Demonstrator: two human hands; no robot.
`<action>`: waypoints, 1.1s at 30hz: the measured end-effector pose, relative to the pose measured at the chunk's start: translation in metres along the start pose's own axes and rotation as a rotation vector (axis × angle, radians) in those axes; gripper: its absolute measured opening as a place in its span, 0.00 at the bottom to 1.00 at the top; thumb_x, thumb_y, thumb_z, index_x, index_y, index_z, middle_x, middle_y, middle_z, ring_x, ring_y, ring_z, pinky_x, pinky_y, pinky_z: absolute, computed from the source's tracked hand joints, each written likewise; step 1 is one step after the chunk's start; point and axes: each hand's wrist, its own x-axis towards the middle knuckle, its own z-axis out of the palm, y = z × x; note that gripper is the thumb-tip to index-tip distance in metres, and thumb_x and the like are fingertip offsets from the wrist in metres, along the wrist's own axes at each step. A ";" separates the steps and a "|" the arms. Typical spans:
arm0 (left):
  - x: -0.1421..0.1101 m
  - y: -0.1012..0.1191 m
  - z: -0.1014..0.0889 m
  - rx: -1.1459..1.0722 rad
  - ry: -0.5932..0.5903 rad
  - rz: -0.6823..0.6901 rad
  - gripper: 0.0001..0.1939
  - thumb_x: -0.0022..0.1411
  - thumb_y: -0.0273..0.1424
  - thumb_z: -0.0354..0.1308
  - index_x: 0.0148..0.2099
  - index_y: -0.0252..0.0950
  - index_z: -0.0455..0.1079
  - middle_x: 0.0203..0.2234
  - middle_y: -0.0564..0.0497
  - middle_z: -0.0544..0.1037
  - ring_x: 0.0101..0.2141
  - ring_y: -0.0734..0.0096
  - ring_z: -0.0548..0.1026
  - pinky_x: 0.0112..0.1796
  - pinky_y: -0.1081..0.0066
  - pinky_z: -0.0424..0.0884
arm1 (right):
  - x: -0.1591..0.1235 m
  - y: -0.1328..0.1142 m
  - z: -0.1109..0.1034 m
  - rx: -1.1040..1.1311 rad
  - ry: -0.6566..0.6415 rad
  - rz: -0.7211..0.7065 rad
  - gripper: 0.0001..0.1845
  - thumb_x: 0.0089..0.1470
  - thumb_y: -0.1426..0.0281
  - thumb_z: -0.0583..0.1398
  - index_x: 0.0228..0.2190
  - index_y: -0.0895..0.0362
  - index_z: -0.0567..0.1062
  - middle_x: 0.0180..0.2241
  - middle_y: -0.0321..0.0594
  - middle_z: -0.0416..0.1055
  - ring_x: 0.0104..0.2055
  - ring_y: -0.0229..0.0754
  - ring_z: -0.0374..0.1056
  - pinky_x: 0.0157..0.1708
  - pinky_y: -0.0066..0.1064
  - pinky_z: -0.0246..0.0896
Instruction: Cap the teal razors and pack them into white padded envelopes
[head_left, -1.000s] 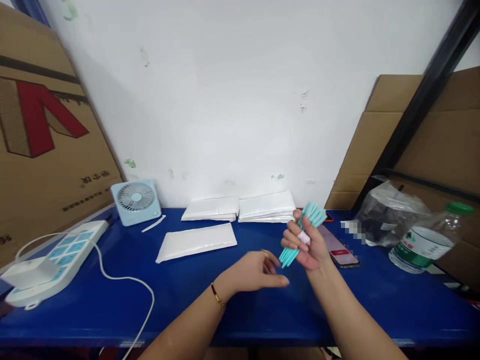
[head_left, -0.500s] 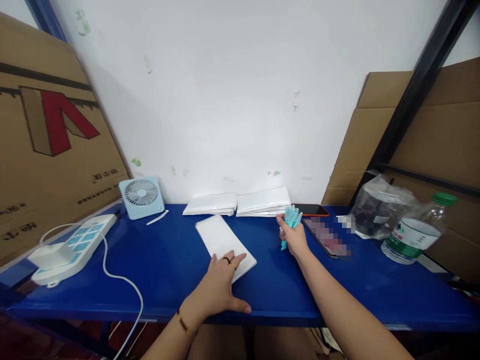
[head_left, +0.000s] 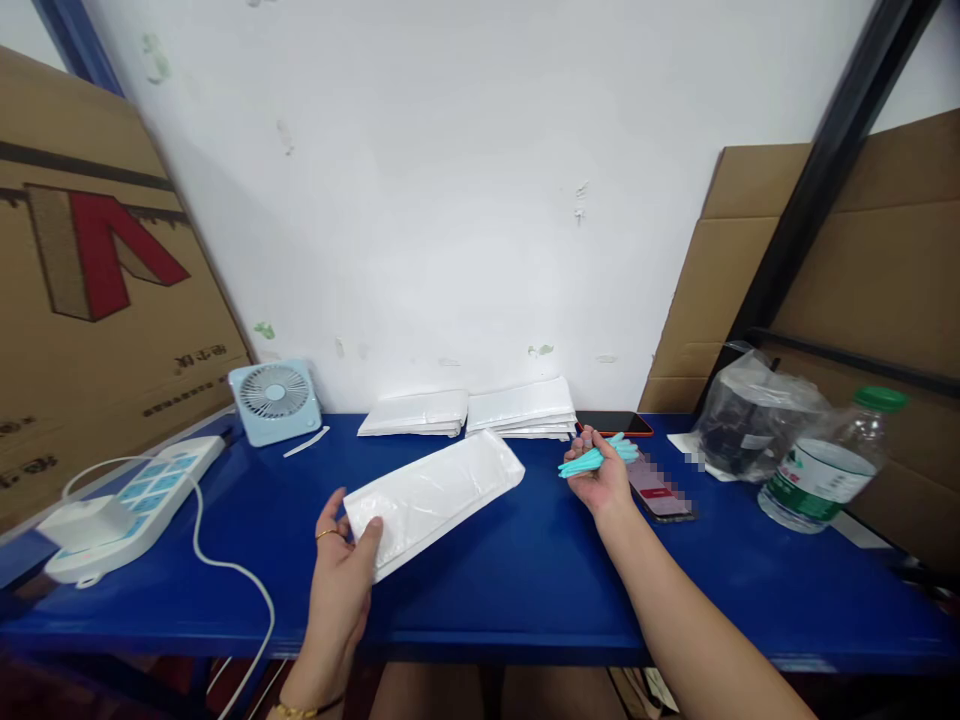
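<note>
Between the thumb and fingers of my left hand (head_left: 345,570), a long white plastic packet (head_left: 442,490) is gripped by its left end, slanting up to the right above the table. My right hand (head_left: 604,475) is turned palm up and holds a bunch of slim turquoise sticks (head_left: 596,457); what kind they are I cannot make out. Behind the hands, against the wall, lie two stacks of similar white packets, a left stack (head_left: 414,412) and a right stack (head_left: 519,407).
On the blue table (head_left: 480,600) are a small fan (head_left: 276,400), a power strip (head_left: 142,510) with a white cable and a paper strip (head_left: 306,441). To the right lie two phones (head_left: 615,423), a bagged dark container (head_left: 754,420) and a bottle (head_left: 821,470). Cardboard (head_left: 97,270) stands at both sides.
My left hand has picked the white packet up off the table and swung it from lying diagonally to slanting up rightward. My right hand has turned palm up, bringing the turquoise sticks from upright to nearly level.
</note>
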 end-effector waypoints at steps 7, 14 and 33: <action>0.014 0.000 0.025 1.064 -0.300 0.441 0.53 0.43 0.55 0.57 0.65 0.39 0.42 0.64 0.39 0.37 0.62 0.43 0.34 0.55 0.44 0.40 | -0.007 0.005 0.008 0.054 -0.014 0.091 0.04 0.48 0.72 0.60 0.30 0.54 0.72 0.25 0.30 0.74 0.29 0.35 0.72 0.26 0.27 0.66; 0.050 0.013 0.079 1.214 -0.733 0.367 0.60 0.34 0.51 0.63 0.65 0.34 0.43 0.53 0.33 0.63 0.54 0.40 0.59 0.50 0.51 0.54 | -0.011 0.012 0.009 -0.165 -0.113 0.079 0.08 0.46 0.65 0.60 0.22 0.55 0.69 0.19 0.31 0.71 0.20 0.35 0.67 0.19 0.27 0.62; 0.041 0.036 0.089 0.864 -0.828 0.513 0.32 0.39 0.25 0.56 0.51 0.41 0.61 0.40 0.51 0.69 0.42 0.60 0.69 0.43 0.68 0.63 | -0.029 0.019 0.020 -0.525 -0.300 -0.146 0.14 0.46 0.60 0.60 0.21 0.58 0.70 0.11 0.28 0.56 0.12 0.29 0.49 0.10 0.21 0.44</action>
